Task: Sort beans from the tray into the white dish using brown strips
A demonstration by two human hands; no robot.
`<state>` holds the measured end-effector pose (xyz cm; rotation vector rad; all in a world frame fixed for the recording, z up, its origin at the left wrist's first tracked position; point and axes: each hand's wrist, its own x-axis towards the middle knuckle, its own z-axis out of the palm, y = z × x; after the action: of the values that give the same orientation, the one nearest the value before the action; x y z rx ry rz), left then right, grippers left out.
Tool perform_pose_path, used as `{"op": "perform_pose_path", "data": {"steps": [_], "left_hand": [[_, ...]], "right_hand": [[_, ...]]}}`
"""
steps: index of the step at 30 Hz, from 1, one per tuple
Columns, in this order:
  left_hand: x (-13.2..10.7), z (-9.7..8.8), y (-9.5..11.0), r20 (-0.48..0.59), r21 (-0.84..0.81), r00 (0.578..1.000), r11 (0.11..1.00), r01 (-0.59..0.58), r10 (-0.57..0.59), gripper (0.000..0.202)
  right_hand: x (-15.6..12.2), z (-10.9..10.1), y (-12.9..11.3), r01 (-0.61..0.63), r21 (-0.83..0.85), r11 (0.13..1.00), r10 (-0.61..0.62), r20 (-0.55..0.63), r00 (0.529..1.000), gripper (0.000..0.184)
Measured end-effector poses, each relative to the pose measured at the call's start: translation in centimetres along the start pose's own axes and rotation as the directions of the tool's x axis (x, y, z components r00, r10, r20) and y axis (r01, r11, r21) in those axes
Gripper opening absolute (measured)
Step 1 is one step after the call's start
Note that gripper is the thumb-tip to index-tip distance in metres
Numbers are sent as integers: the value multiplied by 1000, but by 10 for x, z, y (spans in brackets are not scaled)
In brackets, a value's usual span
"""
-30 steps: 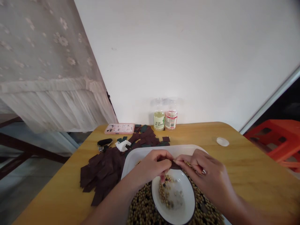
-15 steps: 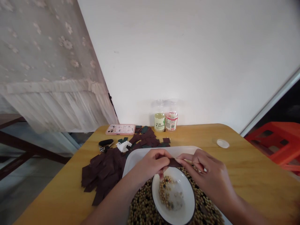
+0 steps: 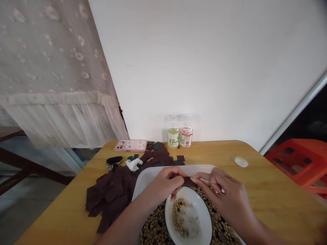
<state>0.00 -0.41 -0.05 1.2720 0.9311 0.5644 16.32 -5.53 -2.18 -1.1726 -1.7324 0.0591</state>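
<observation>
- Change from the earlier frame: whole scene lower in the view; small dark brown square (image 3: 189, 181) still pinched between both hands, just over the far rim of the white enamel bowl (image 3: 202, 217).
- Left hand (image 3: 165, 183): fingers curled and closed on the square's left end; little finger hanging over the bowl.
- Right hand (image 3: 224, 191): fingers extended toward the middle, tips closed on the square's right end.
- Dark brown square: thin, flexible, matt; material not identifiable.
- Bowl: shallow, glossy, dark-rimmed, holding a small heap of tan and dark beans (image 3: 179, 217) on its wet-looking floor.
- Bowl seated on a loose layer of round tan and black beans (image 3: 153, 228) in a white plastic tray (image 3: 173, 169).
- Left of the tray, on the wooden table (image 3: 270, 194): overlapping pile of dark brown squares (image 3: 109, 197), with dark green squares (image 3: 157, 146) toward the far edge.
- Along the far edge: pink-cased phone (image 3: 130, 145), two plastic bottles (image 3: 173, 137).
- Near the right edge: white bottle cap (image 3: 241, 162).
</observation>
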Motion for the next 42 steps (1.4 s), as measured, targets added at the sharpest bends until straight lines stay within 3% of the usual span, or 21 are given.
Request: {"op": "perform_pose_path", "data": {"steps": [3,11,16,20,25,29,34,39,42], "left_hand": [[0,0,1,-39,-20,999,1000,-10,9,7],[-3,1,2,1,0,1000,1000,-7,7,6],[-1,0,1,10,-17,1000,1000,-7,8,6],[-2,0,3,8,-12,1000,1000,-7,7,5],[-1,1,3,-10,-24,1000,1000,18,-18,10],[1,0,1,-12,-21,1000,1000,21,-21,10],[1,-1,0,-11,-15,1000,1000,16,-17,10],[0,-1,0,-17,1,1000,1000,3,-3,9],[1,-1,0,-24,2,1000,1000,1,-1,11]], "right_hand": [[0,0,-2,56,-40,998,-55,3,998,40],[1,2,-1,116,-83,990,-118,-23,993,40],[2,1,-1,88,-78,993,-92,-49,995,39],[1,1,-2,148,-83,986,-148,-3,989,37],[1,1,-1,86,-83,993,-89,-38,995,38],[2,1,-2,156,-91,984,-157,-7,988,37],[1,1,0,79,-23,997,-80,-32,996,38],[3,2,0,171,-40,984,-171,0,985,37],[4,2,1,134,-56,989,-136,-26,990,37]]}}
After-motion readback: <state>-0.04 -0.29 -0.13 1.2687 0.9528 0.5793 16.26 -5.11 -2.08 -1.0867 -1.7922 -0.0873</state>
